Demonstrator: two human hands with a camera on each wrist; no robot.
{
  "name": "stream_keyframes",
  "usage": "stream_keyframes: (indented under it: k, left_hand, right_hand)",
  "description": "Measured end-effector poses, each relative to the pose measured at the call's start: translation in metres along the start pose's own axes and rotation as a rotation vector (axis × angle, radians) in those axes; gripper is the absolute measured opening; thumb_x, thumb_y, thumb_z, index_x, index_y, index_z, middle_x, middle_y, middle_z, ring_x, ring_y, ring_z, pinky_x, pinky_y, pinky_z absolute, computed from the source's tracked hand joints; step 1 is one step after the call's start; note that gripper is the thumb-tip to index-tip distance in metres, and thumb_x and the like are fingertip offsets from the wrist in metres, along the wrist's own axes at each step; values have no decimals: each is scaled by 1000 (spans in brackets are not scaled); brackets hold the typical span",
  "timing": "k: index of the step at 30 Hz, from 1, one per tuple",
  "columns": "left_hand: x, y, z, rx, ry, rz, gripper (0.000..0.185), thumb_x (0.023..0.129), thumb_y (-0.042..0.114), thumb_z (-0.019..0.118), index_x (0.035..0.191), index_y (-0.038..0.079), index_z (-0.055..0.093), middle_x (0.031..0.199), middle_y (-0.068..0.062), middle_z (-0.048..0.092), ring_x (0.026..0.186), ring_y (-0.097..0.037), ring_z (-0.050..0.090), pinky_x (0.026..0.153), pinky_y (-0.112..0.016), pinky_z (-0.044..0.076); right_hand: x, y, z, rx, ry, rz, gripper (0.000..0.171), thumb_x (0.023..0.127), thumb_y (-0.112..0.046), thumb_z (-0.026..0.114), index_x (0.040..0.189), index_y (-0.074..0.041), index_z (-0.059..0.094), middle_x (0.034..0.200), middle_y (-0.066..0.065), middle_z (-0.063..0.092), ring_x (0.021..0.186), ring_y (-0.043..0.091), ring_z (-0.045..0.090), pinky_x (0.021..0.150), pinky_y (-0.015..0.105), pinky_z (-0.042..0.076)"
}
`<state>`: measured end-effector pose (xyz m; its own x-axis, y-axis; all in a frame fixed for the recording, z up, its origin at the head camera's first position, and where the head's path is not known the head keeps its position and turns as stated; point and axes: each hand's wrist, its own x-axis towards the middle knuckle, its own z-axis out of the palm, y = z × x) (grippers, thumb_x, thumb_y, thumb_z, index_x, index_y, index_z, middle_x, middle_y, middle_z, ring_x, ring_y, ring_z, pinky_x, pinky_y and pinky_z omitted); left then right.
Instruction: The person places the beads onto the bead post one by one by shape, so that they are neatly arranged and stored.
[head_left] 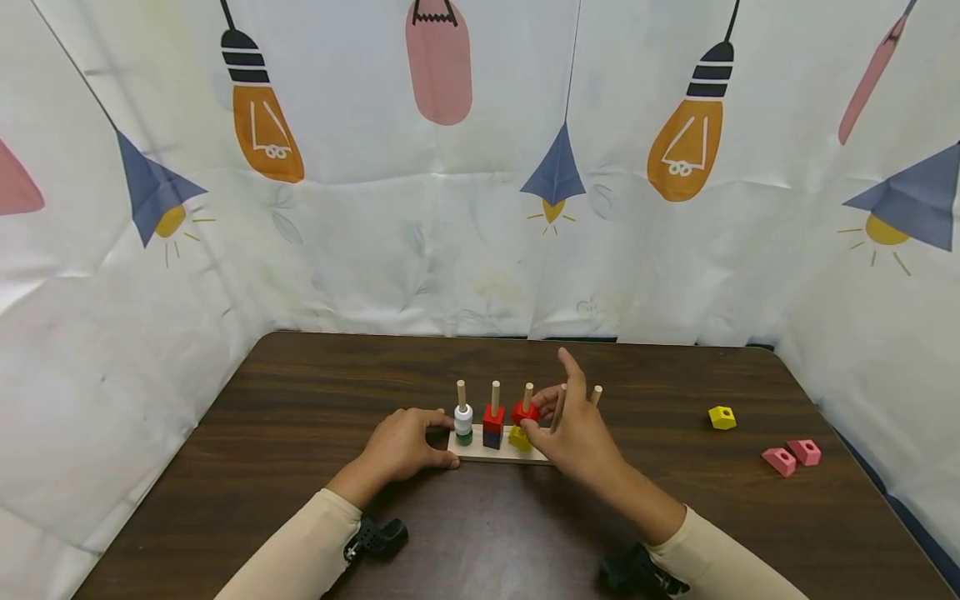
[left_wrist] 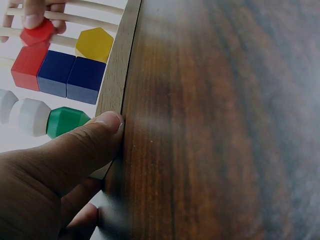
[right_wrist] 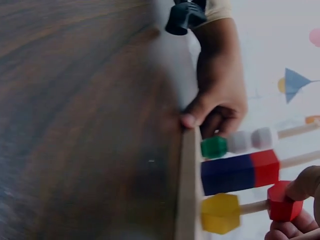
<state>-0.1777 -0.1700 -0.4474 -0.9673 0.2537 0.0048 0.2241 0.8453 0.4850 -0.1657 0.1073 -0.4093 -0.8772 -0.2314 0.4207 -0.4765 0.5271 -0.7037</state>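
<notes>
From the head view, the left hand (head_left: 405, 446) grips the left end of the peg board (head_left: 480, 455) so it will not slide, and the right hand (head_left: 577, 433) pinches a red block (head_left: 525, 412) halfway down the third peg above a yellow block (head_left: 519, 437), on a brown table (head_left: 300, 400) with a lamp-print curtain (head_left: 450, 208) behind and one yellow piece (head_left: 722, 417) and two pink pieces (head_left: 792, 456) far right of the board. From the left wrist, the thumb (left_wrist: 95, 135) presses the board's edge (left_wrist: 117, 60) beside the green bead (left_wrist: 65, 121). From the right wrist, fingers (right_wrist: 300, 200) are curled on the red block (right_wrist: 284, 202), apart from the yellow one (right_wrist: 220, 213) at the board.
</notes>
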Motion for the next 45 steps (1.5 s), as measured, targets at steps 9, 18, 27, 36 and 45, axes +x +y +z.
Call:
stream_keyframes:
  k: [9, 18, 27, 36, 45]
  left_hand:
    - [0, -2, 1, 8, 0, -1, 51, 69, 45, 94, 116, 30, 79, 133, -6, 68, 125, -38, 60, 98, -55, 48]
    - [0, -2, 2, 6, -7, -11, 52, 70, 45, 94, 117, 30, 79, 134, -5, 67, 125, -38, 59, 99, -56, 47]
    - [-1, -2, 2, 6, -2, -8, 51, 70, 45, 94, 117, 30, 79, 133, -5, 68, 125, -37, 60, 99, -55, 47]
    - [0, 0, 0, 9, -6, -8, 52, 70, 45, 94, 117, 30, 78, 133, -5, 68, 125, -38, 60, 99, -56, 48]
    - [0, 0, 0, 3, -8, -4, 52, 70, 44, 94, 117, 29, 78, 132, -5, 68, 124, -36, 61, 99, -55, 48]
  right_hand:
    - [-9, 16, 13, 0, -28, 2, 114, 76, 8, 85, 158, -1, 7, 94, 3, 65, 79, 18, 66, 76, 31, 59]
    - [-13, 19, 11, -35, -88, -4, 110, 78, -1, 87, 157, 1, 11, 108, 5, 70, 88, 19, 68, 82, 36, 58]
    - [-28, 27, -4, -107, -310, 32, 101, 90, -14, 81, 160, 1, 10, 144, 21, 56, 127, 32, 60, 104, 52, 47]
    - [-42, 34, -26, -206, -461, 0, 84, 94, -22, 76, 156, 6, 26, 140, 21, 59, 120, 33, 64, 99, 51, 51]
    - [-52, 53, -60, -184, -488, -118, 53, 99, -23, 71, 145, -4, 51, 135, 9, 65, 117, 22, 67, 95, 43, 54]
